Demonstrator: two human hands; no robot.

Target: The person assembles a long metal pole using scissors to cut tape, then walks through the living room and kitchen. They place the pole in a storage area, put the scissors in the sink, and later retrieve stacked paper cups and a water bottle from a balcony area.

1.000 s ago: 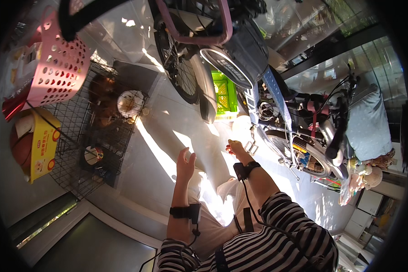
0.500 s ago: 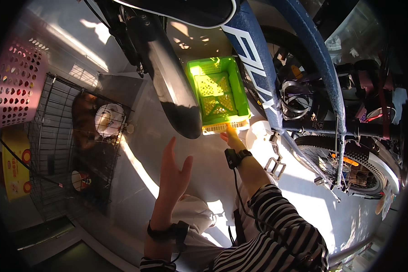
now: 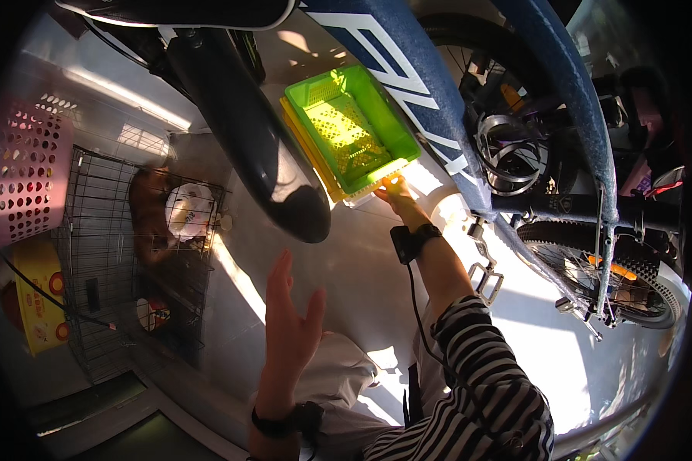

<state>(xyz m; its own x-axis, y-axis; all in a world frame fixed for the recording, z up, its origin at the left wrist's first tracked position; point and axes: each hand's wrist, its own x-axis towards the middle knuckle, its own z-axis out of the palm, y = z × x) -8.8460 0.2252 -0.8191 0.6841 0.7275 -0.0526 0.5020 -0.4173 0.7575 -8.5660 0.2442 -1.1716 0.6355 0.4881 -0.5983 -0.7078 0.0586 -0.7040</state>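
Observation:
A green plastic basket (image 3: 404,134) with a lattice floor sits stacked on a yellow basket (image 3: 304,142), whose side shows along the left. My right hand (image 3: 396,192) grips the near right end of the stack at the rim, fingers curled and partly hidden under the edge. My left hand (image 3: 294,315) is in the air nearer to me, fingers apart, holding nothing. A dark, rounded mudguard (image 3: 261,146) lies between the left hand and the baskets, close to their left side.
A blue bicycle frame (image 3: 430,100) stands right of the baskets, with a pedal (image 3: 486,283) and a wheel (image 3: 592,261) nearer. At left, a wire cage (image 3: 100,230) holds a brown animal (image 3: 150,207). Beside it are a pink basket (image 3: 27,169) and a yellow box (image 3: 42,300).
The basket stack has turned, its near end swinging right, and the yellow basket now shows along its left side. My right hand has moved with that end. The whole view has shifted slightly.

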